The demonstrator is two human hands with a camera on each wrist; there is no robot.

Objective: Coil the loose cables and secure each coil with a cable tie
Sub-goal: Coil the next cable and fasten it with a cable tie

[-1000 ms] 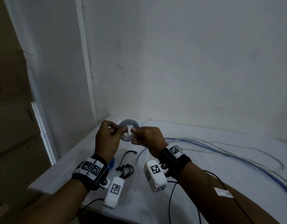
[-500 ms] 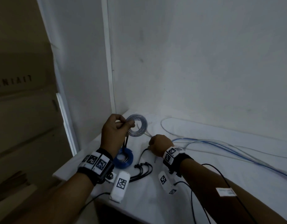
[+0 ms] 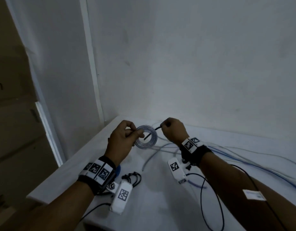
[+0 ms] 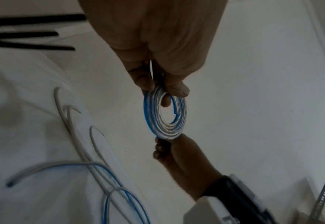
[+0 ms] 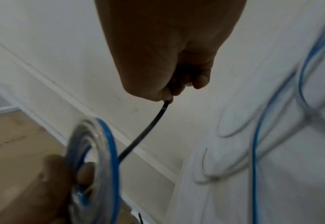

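My left hand (image 3: 127,139) pinches a small flat coil of clear and blue cable (image 3: 146,139) and holds it upright above the white table (image 3: 157,202). In the left wrist view the coil (image 4: 164,115) hangs from thumb and fingertips. My right hand (image 3: 172,130), just right of the coil, pinches a black cable tie (image 3: 151,134) whose free end passes through the coil's centre. The right wrist view shows the tie (image 5: 148,128) running from my fingers down into the coil (image 5: 100,166).
Loose blue and white cables (image 3: 243,157) trail across the table to the right. Spare black cable ties (image 3: 133,178) lie near the front left, beside a tied blue coil (image 3: 118,170) mostly hidden by my left wrist. White walls close the corner behind.
My right hand left the coil, dropped to the table, and has come back up holding a black cable tie, now threaded through the coil. The left hand kept holding the coil.
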